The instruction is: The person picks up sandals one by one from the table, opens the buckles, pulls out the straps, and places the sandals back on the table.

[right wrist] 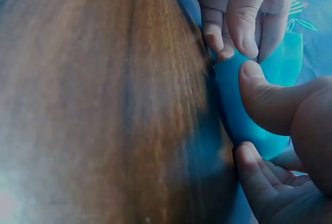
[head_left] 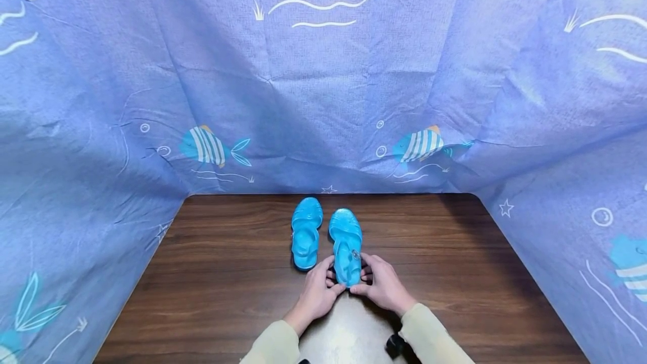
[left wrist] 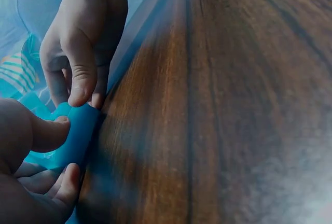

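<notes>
Two bright blue sandals with closed toes lie side by side on the table, toes pointing away from me. My left hand [head_left: 318, 292] and right hand [head_left: 384, 286] hold the heel end of the right-hand sandal [head_left: 346, 227], one from each side. Both thumbs sit close together at the back of its heel [left wrist: 78, 136], while the other fingers curl along its lower sides. A small buckle shows on its strap near my right fingers. Just left of my left hand is the other sandal [head_left: 306, 219], which neither hand grips. In the right wrist view the thumb [right wrist: 259, 99] covers part of the heel.
The brown wood-grain table [head_left: 212, 296] spreads out on both sides of the sandals. A blue cloth [head_left: 323, 100] printed with fish hangs behind the table's far edge and along both sides. A bright glare lies on the tabletop between my forearms.
</notes>
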`<action>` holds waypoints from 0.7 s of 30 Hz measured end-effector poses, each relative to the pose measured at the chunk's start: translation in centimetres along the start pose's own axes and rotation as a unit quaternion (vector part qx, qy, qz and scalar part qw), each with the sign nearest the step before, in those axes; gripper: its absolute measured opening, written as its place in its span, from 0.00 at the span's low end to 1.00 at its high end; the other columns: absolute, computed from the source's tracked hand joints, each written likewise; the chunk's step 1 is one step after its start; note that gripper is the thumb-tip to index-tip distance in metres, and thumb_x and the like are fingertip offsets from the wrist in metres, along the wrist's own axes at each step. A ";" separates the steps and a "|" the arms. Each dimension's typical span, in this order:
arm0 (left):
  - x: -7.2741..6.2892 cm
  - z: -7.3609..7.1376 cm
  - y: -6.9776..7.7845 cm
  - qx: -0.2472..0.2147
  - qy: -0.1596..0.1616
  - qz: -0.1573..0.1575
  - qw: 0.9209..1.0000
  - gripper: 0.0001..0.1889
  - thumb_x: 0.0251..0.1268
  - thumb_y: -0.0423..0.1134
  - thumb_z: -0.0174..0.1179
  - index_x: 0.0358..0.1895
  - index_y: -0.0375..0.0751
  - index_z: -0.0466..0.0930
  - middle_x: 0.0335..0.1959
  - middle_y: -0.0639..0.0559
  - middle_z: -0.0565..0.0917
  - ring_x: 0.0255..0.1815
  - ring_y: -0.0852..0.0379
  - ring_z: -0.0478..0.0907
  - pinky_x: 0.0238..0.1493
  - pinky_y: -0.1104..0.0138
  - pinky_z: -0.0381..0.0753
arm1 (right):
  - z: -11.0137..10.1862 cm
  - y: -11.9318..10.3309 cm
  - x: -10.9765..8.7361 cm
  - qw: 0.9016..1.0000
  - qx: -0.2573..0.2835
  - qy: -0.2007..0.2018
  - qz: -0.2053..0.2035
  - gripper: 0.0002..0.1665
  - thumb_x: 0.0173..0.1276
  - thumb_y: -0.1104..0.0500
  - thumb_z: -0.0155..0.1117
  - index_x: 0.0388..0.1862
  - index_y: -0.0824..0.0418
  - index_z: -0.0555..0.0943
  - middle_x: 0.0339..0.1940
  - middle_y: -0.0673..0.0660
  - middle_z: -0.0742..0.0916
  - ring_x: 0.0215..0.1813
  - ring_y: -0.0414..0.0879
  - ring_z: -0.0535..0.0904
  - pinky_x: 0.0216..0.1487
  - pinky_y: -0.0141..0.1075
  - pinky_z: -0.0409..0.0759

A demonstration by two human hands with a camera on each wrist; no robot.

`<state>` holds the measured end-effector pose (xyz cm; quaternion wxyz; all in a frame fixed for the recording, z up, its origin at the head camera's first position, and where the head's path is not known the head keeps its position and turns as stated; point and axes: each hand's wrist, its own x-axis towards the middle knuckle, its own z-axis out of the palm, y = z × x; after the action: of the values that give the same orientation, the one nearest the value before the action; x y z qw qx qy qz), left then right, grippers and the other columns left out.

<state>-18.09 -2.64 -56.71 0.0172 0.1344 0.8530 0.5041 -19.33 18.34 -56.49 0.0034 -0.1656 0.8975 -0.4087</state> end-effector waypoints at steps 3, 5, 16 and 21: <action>0.3 0.0 0.1 -0.001 0.004 -0.011 1.000 0.35 0.61 0.30 0.75 0.71 0.29 0.72 0.44 0.49 0.82 0.38 0.57 0.82 0.41 0.68 0.84 | 0.1 -0.1 0.2 1.000 -0.002 0.004 0.001 0.49 0.55 0.57 0.87 0.71 0.75 0.73 0.49 0.56 0.84 0.44 0.42 0.83 0.46 0.32 0.87; 0.5 0.0 0.1 -0.003 0.005 -0.019 1.000 0.35 0.61 0.31 0.74 0.71 0.28 0.72 0.45 0.48 0.82 0.39 0.57 0.82 0.42 0.68 0.84 | 0.1 -0.2 0.4 1.000 -0.002 0.007 0.002 0.49 0.56 0.58 0.87 0.71 0.76 0.73 0.49 0.57 0.84 0.44 0.43 0.84 0.46 0.32 0.87; 1.3 0.4 0.1 0.014 0.019 -0.027 0.999 0.35 0.64 0.30 0.72 0.73 0.26 0.70 0.47 0.47 0.83 0.46 0.53 0.82 0.50 0.62 0.85 | 0.2 0.0 1.4 1.000 -0.007 0.012 -0.001 0.47 0.59 0.62 0.84 0.72 0.77 0.72 0.56 0.64 0.84 0.47 0.47 0.86 0.49 0.35 0.88; 1.6 0.7 0.4 0.019 0.031 -0.034 0.999 0.35 0.65 0.29 0.71 0.74 0.25 0.69 0.51 0.43 0.84 0.49 0.50 0.84 0.53 0.57 0.86 | 0.1 0.0 1.9 1.000 -0.014 0.010 0.002 0.47 0.59 0.62 0.84 0.72 0.78 0.71 0.57 0.66 0.84 0.48 0.49 0.87 0.49 0.39 0.88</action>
<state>-19.40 -1.48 -56.59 0.0052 0.0901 0.8663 0.4913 -21.13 17.67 -56.32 -0.0071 -0.1601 0.9033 -0.3980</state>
